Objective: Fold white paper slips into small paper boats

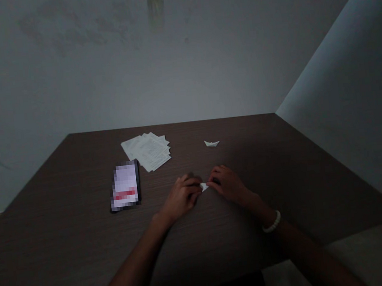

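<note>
A small folded piece of white paper (pixel 204 186) is held low over the dark table, with much of it hidden by fingers. My left hand (pixel 183 194) pinches its left side. On the right side, the thumb and fingertips of my right hand (pixel 226 182) close on it, and a pale bracelet circles that wrist. Beyond my hands, a little white paper boat (pixel 212 143) rests on the tabletop, apart from both.
The brown wooden table (pixel 95 244) reaches back to a grey wall (pixel 183 71). At the left lies a fanned pile of papers (pixel 149 149). Nearer to me is a dark-edged device (pixel 124 186) with a blurred, lit screen.
</note>
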Tool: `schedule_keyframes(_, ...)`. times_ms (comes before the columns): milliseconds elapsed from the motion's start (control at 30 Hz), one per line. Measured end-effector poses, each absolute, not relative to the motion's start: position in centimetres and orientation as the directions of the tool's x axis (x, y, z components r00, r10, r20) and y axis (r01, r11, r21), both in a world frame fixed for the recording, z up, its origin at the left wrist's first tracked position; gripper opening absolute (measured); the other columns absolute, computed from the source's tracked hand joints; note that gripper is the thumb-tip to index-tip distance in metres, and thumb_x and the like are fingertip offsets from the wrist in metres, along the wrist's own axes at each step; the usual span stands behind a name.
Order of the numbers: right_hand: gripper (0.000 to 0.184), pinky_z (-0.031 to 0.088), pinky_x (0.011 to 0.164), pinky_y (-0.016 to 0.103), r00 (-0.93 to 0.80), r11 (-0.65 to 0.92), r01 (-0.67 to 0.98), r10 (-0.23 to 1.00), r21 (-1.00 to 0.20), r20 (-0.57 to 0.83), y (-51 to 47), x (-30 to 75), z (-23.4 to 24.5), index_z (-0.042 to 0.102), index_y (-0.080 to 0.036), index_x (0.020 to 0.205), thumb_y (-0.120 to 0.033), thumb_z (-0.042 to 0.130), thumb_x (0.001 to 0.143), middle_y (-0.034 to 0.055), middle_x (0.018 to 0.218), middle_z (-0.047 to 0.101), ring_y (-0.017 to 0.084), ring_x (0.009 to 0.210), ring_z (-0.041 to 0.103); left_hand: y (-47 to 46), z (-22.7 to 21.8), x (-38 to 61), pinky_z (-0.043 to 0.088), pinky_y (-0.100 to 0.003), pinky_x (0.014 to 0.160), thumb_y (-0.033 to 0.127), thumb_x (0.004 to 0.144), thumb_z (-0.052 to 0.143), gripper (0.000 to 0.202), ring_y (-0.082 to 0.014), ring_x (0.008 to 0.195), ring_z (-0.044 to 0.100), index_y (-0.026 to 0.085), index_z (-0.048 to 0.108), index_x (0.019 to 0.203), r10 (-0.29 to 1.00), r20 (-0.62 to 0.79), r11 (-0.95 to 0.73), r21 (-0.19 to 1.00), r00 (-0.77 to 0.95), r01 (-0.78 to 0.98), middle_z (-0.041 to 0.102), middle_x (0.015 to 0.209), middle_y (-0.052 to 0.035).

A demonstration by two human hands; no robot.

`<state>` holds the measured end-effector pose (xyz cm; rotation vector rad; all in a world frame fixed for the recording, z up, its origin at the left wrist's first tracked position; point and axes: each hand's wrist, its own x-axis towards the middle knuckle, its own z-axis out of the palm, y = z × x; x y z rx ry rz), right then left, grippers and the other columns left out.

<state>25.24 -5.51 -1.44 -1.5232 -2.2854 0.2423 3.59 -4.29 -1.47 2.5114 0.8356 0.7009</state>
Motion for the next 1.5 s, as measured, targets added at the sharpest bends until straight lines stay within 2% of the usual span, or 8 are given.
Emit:
schedule_keyframes(200, 0.004, 0.044, 0.083, 0.032, -0.336, 0.433, 0.834, 0.890, -0.341, 0.309, -6.3, 25.4, -1.6, 0.067, -0.020, 0.087, -0.022, 0.064, 0.087, 0.0053, 0.095, 0.061, 0.019, 0.092, 0.054, -4.6, -1.0, 3.7, 0.040, -0.040, 0.084, 0.021, 0.092, 0.050, 0.023, -0.0242, 0.101, 0.053, 0.023, 0.072, 0.094, 0.617, 0.283, -0.774, 0.391, 0.735, 0.499, 0.067, 0.111, -0.0054)
schedule_keyframes(267, 0.010, 0.044, 0.084, 0.033, -0.365, 0.469, 0.828, 0.867, -0.308, 0.338, -7.1, 25.5, -1.7, 0.068, -0.021, 0.091, -0.021, 0.058, 0.090, 0.0063, 0.098, 0.060, 0.020, 0.093, 0.053, -4.7, -1.0, 3.8, 0.039, -0.040, 0.085, 0.022, 0.093, 0.048, 0.024, -0.0244, 0.101, 0.052, 0.023, 0.072, 0.095, 0.616, 0.282, -0.778, 0.364, 0.735, 0.513, 0.067, 0.111, -0.0051)
schedule_keyframes(467, 0.024, 0.042, 0.085, 0.036, -0.492, 0.554, 0.809, 0.821, -0.196, 0.290, -8.9, 25.8, -1.6, 0.067, -0.027, 0.110, -0.019, 0.054, 0.091, 0.0069, 0.101, 0.059, 0.022, 0.093, 0.051, -4.9, -0.9, 3.9, 0.040, -0.040, 0.084, 0.023, 0.093, 0.047, 0.023, -0.0244, 0.101, 0.051, 0.022, 0.071, 0.095, 0.615, 0.280, -0.783, 0.328, 0.737, 0.529, 0.066, 0.113, -0.0043)
schedule_keyframes(633, 0.026, 0.041, 0.082, 0.036, -0.525, 0.573, 0.807, 0.808, -0.147, 0.266, -9.0, 25.5, -1.3, 0.066, -0.027, 0.112, -0.020, 0.052, 0.092, 0.0074, 0.100, 0.059, 0.022, 0.094, 0.050, -5.0, -0.9, 4.1, 0.041, -0.038, 0.083, 0.021, 0.092, 0.048, 0.022, -0.0240, 0.099, 0.051, 0.020, 0.070, 0.090, 0.610, 0.280, -0.788, 0.317, 0.741, 0.529, 0.065, 0.109, -0.0060)
schedule_keyframes(767, 0.023, 0.040, 0.080, 0.035, -0.496, 0.554, 0.814, 0.819, -0.173, 0.290, -8.9, 25.5, -1.5, 0.068, -0.028, 0.110, -0.025, 0.052, 0.093, 0.0064, 0.095, 0.058, 0.021, 0.090, 0.050, -5.1, -1.0, 4.2, 0.042, -0.039, 0.081, 0.020, 0.090, 0.050, 0.020, -0.0244, 0.097, 0.051, 0.019, 0.069, 0.088, 0.626, 0.275, -0.777, 0.300, 0.730, 0.553, 0.064, 0.106, -0.0071)
schedule_keyframes(1033, 0.023, 0.040, 0.077, 0.036, -0.400, 0.474, 0.857, 0.860, -0.205, 0.315, -9.1, 26.0, -2.2, 0.069, -0.029, 0.109, -0.025, 0.056, 0.091, 0.0060, 0.092, 0.056, 0.021, 0.087, 0.049, -5.3, -1.0, 4.2, 0.043, -0.040, 0.083, 0.020, 0.090, 0.050, 0.020, -0.0249, 0.100, 0.050, 0.020, 0.069, 0.087, 0.646, 0.269, -0.760, 0.322, 0.715, 0.565, 0.063, 0.105, -0.0070)
schedule_keyframes(1267, 0.021, 0.044, 0.077, 0.035, -0.345, 0.430, 0.874, 0.876, -0.225, 0.336, -9.2, 25.8, -2.1, 0.071, -0.021, 0.099, -0.021, 0.052, 0.092, 0.0080, 0.091, 0.057, 0.021, 0.087, 0.051, -5.5, -1.0, 4.2, 0.043, -0.038, 0.080, 0.019, 0.090, 0.051, 0.019, -0.0237, 0.097, 0.052, 0.020, 0.070, 0.088, 0.648, 0.269, -0.756, 0.335, 0.712, 0.562, 0.064, 0.104, -0.0064)
schedule_keyframes(1500, 0.020, 0.046, 0.077, 0.035, -0.366, 0.455, 0.863, 0.863, -0.220, 0.348, -9.2, 25.7, -2.0, 0.070, -0.019, 0.098, -0.020, 0.051, 0.092, 0.0078, 0.088, 0.058, 0.021, 0.086, 0.052, -5.1, -1.8, 4.3, 0.043, -0.040, 0.086, 0.019, 0.088, 0.055, 0.019, -0.0235, 0.100, 0.052, 0.021, 0.069, 0.099, 0.699, 0.313, -0.707, 0.435, 0.643, 0.557, 0.065, 0.110, -0.0046)
